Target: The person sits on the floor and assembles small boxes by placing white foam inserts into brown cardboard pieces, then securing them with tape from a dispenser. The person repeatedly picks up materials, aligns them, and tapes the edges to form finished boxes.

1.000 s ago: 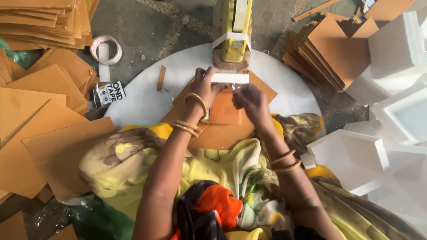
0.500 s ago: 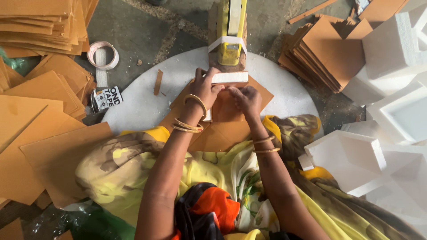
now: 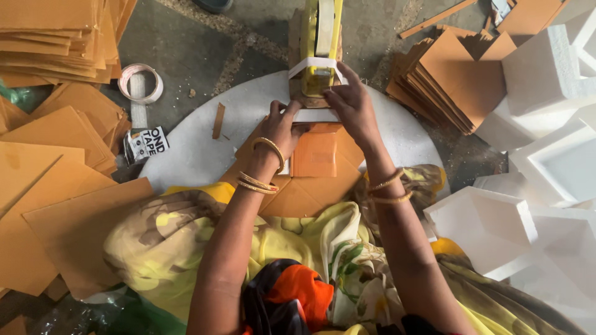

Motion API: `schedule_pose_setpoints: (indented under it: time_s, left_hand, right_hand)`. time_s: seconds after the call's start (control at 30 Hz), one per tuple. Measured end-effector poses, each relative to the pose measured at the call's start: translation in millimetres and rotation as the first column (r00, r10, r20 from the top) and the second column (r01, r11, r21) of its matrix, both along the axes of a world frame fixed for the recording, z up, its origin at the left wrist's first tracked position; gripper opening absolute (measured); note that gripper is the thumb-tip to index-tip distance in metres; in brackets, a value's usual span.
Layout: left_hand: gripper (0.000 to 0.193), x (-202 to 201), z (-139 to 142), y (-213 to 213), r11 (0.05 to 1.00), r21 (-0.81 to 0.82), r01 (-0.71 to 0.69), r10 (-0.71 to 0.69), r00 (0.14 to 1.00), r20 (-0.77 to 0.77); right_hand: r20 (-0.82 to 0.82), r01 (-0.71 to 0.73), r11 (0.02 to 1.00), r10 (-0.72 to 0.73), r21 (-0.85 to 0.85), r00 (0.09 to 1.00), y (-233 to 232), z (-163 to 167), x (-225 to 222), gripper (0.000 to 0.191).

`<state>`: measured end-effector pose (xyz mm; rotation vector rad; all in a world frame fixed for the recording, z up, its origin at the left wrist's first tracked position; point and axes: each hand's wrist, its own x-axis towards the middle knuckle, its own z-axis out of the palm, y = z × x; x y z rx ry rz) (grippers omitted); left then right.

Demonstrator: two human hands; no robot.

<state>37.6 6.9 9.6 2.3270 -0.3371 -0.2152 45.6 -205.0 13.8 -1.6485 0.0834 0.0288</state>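
**Two hands at the tape stand**

A person sits on the floor and looks down at a round white board (image 3: pixel 192 155). On the far side of the board stands a yellow tape stand (image 3: pixel 320 46). A strip of white tape (image 3: pixel 315 115) hangs at its foot.

The left hand (image 3: pixel 284 127) is bent over the near end of the tape stand. Its fingers pinch the white tape and the far edge of an orange cardboard piece (image 3: pixel 315 155). The right hand (image 3: pixel 351 102) is just to the right of it. Its fingers rest on the stand and press on the tape too. Both hands are closed a little, not flat. Both wrists wear gold bangles.

The orange cardboard piece lies in the middle of the board, right under the hands. It is folded up a bit, like a small tray. More flat cardboard lies under it.

On the far left is a roll of tape (image 3: pixel 140 82) on the grey floor. Big orange sheets (image 3: pixel 56 37) are stacked to the left. A stack of cut cardboard (image 3: pixel 453 80) is on the far right. White foam blocks (image 3: pixel 490 226) sit on the right, near the person's knee.
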Motion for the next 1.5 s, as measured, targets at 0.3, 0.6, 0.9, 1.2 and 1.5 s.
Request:
schedule_pose_setpoints:
  time_s: [0.3, 0.6, 0.9, 1.2, 1.5]
  left_hand:
    - [0.042, 6.5, 0.8, -3.0, 1.000, 0.008, -0.003, 0.003, 1.000, -0.014]
    - [0.053, -67.6, -6.6, 7.2, 0.946, -0.231, 0.228, -0.171, 0.955, 0.242]
    - [0.049, -88.8, 27.4, 23.9, 0.936, -0.307, 0.171, -0.043, 0.923, 0.383]
    - [0.047, -53.9, 49.1, 37.3, 0.944, -0.322, -0.067, 0.140, 0.968, 0.208]
    - [0.063, -52.6, 60.7, 31.8, 0.864, -0.355, -0.356, 0.069, 0.783, -0.618]
  right_hand:
    - [-0.057, 0.022, 0.996, -0.018, 0.083, 0.998, 13.7, -16.5, 31.8, 0.075]
    - [-0.255, -0.197, 0.972, 0.160, -0.125, 0.954, -31.2, -18.2, -59.0, 0.100]
    - [-0.221, 0.148, 0.943, -0.082, 0.298, 0.972, -16.7, -30.4, -85.7, 0.062]
    - [-0.178, 0.035, 0.993, -0.055, -0.116, 0.982, -1.0, 83.3, -120.8, 0.063]
    - [0.125, 0.075, 0.215, 0.228, -0.974, 0.966, 58.1, 71.8, -142.7, 0.088]
